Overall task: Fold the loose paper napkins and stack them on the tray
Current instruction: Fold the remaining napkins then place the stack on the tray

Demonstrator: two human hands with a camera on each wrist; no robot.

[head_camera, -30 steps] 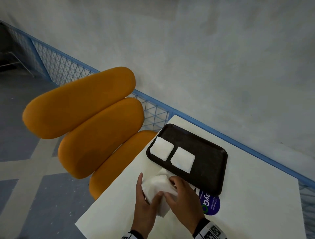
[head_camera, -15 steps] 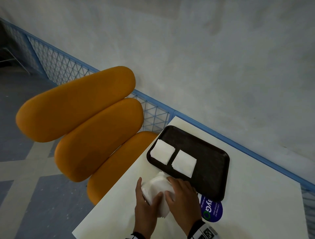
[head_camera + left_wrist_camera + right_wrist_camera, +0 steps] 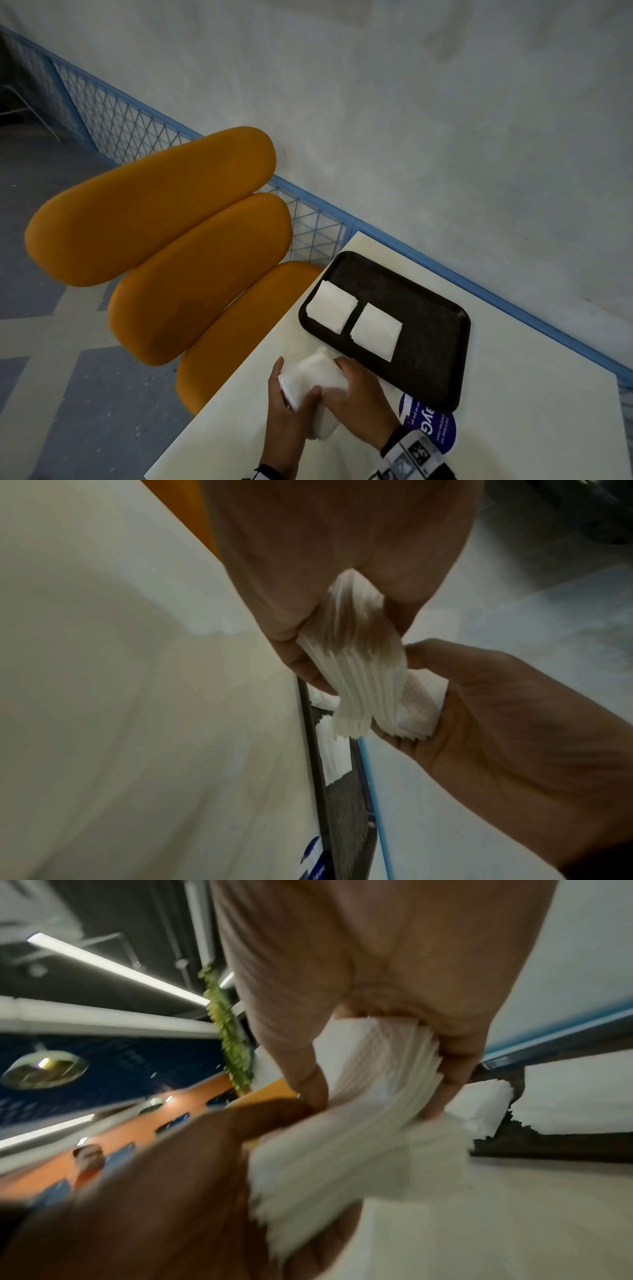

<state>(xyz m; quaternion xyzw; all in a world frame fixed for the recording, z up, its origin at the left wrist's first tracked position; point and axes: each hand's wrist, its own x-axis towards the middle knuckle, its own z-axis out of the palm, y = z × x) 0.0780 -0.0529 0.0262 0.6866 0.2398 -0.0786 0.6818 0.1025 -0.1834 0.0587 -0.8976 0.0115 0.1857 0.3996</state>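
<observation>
A thick wad of white paper napkins (image 3: pixel 313 378) is bent double between both hands just in front of the dark tray (image 3: pixel 435 308). My left hand (image 3: pixel 287 401) grips its left side, thumb on top; the layered napkin edges (image 3: pixel 356 664) show between thumb and fingers. My right hand (image 3: pixel 352 394) grips the right side, curled round the napkins (image 3: pixel 377 1074). Two folded napkin stacks, the left stack (image 3: pixel 331 305) and the right stack (image 3: pixel 376 331), lie side by side on the tray's near-left part.
The cream table (image 3: pixel 496 394) ends close on the left, beside an orange cushioned chair (image 3: pixel 178 260). A blue round sticker (image 3: pixel 433 428) lies at the tray's near corner. A blue mesh railing (image 3: pixel 308 219) and a grey wall run behind.
Both hands keep their hold on the napkin wad, which is now bent tighter and lifted a little. The head view has shifted slightly.
</observation>
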